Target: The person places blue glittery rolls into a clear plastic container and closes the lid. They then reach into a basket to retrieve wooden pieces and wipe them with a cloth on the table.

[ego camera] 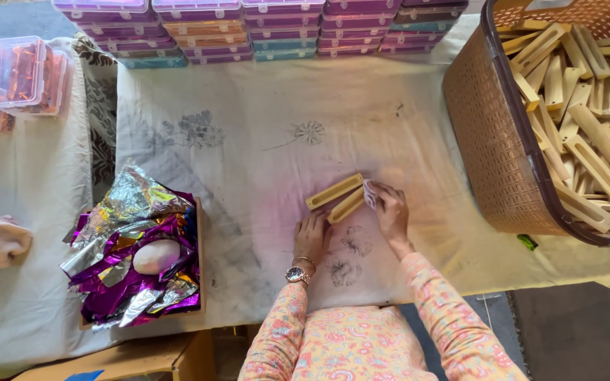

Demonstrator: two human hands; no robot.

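1. Beyond my fingers, stacked plastic boxes (262, 28) line the far edge of the table (248, 176). To my right stands a brown woven basket (488, 134) heaped with pale wooden slotted pieces (587, 148). To my left sits a box of crinkled silver and purple foil (135, 254) with a smooth pale stone (155, 256) on it.
2. The cloth (262, 141) under my hands is off-white, with faint grey flower prints.
3. Two flat wooden slotted bars (337, 195) lie side by side just ahead of my fingers.
4. My left hand (311, 240) rests flat, its fingers touching the nearer bar's end.
5. My right hand (391, 212) pinches a small pale cloth scrap (370, 192) against the bars, its fingers curled closed.
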